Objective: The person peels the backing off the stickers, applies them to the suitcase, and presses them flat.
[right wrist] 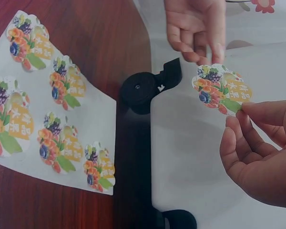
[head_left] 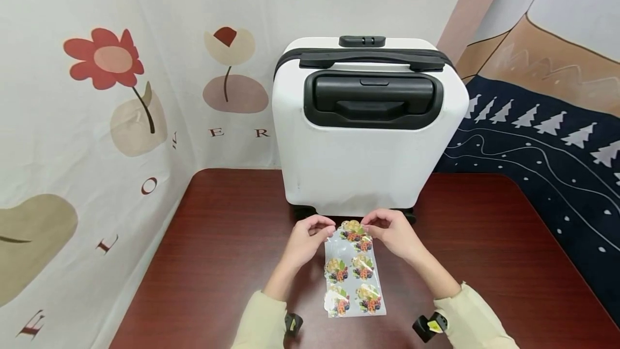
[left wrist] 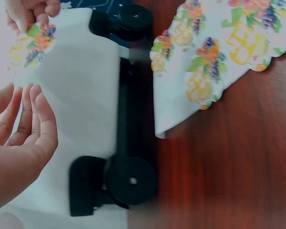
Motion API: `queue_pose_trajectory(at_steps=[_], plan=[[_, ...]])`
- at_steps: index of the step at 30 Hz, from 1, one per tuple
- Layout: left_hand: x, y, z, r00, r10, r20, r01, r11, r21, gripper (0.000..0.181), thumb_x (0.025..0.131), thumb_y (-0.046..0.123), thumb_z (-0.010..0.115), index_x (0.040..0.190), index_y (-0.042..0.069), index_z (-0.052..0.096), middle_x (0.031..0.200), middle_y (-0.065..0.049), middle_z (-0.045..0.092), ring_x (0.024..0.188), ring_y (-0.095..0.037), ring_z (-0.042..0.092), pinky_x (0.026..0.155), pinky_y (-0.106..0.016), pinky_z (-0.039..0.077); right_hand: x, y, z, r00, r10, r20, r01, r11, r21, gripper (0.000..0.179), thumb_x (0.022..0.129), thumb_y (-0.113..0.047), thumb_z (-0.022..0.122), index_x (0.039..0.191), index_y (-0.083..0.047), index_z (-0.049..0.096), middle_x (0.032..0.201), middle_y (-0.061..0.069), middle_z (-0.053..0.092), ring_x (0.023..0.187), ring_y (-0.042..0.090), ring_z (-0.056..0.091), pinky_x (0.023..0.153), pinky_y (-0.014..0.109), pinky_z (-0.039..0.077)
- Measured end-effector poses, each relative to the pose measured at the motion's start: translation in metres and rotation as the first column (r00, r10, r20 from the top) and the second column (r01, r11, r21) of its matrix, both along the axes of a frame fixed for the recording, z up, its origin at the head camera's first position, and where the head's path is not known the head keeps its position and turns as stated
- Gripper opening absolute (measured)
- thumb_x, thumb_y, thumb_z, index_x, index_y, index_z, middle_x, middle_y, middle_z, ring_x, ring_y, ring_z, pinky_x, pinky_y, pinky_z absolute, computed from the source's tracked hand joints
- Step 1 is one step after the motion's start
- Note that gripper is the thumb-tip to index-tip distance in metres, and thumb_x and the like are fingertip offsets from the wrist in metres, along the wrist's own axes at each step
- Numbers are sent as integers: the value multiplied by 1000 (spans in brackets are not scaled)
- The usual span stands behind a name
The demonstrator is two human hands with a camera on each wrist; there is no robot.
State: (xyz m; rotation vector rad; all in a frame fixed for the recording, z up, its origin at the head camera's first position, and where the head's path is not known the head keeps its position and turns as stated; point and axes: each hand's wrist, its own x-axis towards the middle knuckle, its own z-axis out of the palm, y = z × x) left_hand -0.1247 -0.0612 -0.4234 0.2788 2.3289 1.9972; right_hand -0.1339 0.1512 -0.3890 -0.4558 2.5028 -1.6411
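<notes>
right hand pinches sticker by edge; left hand relaxed, just beside, holding nothing. risk: one-sided grip could let sticker curl, gluing onto itself.

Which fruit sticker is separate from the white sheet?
The sticker pinched in the right hand; the other five stickers lie on the sheet.
</notes>
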Motion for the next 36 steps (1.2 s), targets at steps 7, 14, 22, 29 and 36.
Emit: queue_pose_trajectory(at_steps=[7,14,22,29,36], plan=[[15,3,40,998,-29,-54,28,999,-21,6,84,-5,59,88,-10,61,81,-22,62,71,-30,57,61,-21,44,-2,-5,5,999,2,-35,-2,1000,15,6,82,-3,66,87,-1,66,81,8,62,67,15,55,59,25,47],[16,3,47,997,-6,-79,2,999,-41,5,84,-6,58,86,-11,59,80,-21,61,74,-36,57,62,-20,44,-3,-8,10,1000,14,-16,-14,1000,-1,8,82,-4,66,89,-1,66,82,8,62,69,19,56,60,26,47],[13,0,49,996,-8,-86,4,999,-51,4,84,-6,58,86,-10,59,81,-20,61,75,-34,58,64,-20,45,-6,-12,14,1000,5,-19,-5,1000,8,8,82,-4,65,89,0,65,83,8,62,69,20,55,59,26,45],[-6,-5,29,993,23,-119,-30,998,-52,4,84,-1,61,86,-4,62,80,-11,62,73,-23,60,63,-23,48,-13,-17,22,1000,10,-29,-11,1000,-11,6,82,-1,64,88,1,65,80,9,62,70,20,59,62,29,50],[-15,-10,42,981,80,-178,-83,996,-10,4,83,2,63,86,-1,63,81,-9,62,73,-15,58,66,-24,48,-24,-25,40,994,11,-106,-12,1000,-9,5,82,0,64,87,1,65,81,9,62,69,17,56,59,24,46]])
